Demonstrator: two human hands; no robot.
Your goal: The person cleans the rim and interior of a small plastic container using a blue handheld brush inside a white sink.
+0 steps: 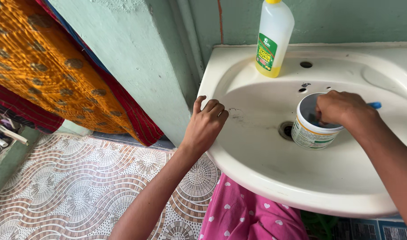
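A small round tub (pixel 311 131) with a white wall and a printed label sits in the bowl of a white wash basin (pixel 265 178), just beside the drain (pixel 286 130) and tilted slightly toward the viewer, so its grey inside shows. The right hand (pixel 343 108) is closed over the tub's mouth, fingers curled around a tool with a blue handle (pixel 374 105) — only the handle's tip sticks out past the knuckles on the right, and the working end is hidden inside the tub, so it may be a brush, though that cannot be told for sure. The left hand (pixel 206 124) rests on the basin's left rim, fingers bent and loosely folded against the edge, holding nothing but the rim itself. On the ledge at the back of the basin stands a translucent plastic bottle (pixel 274 38) — upright, yellow cap on, a green label on its front and a little yellow liquid at the bottom — well apart from both hands. Dark smudges mark the basin's inner wall near the left hand. Below the basin shows pink cloth with white hearts (pixel 243 213), and to the left a patterned tile floor (pixel 70 191) and an orange patterned cloth (pixel 43 62) hanging against a pale green wall (pixel 137 53).
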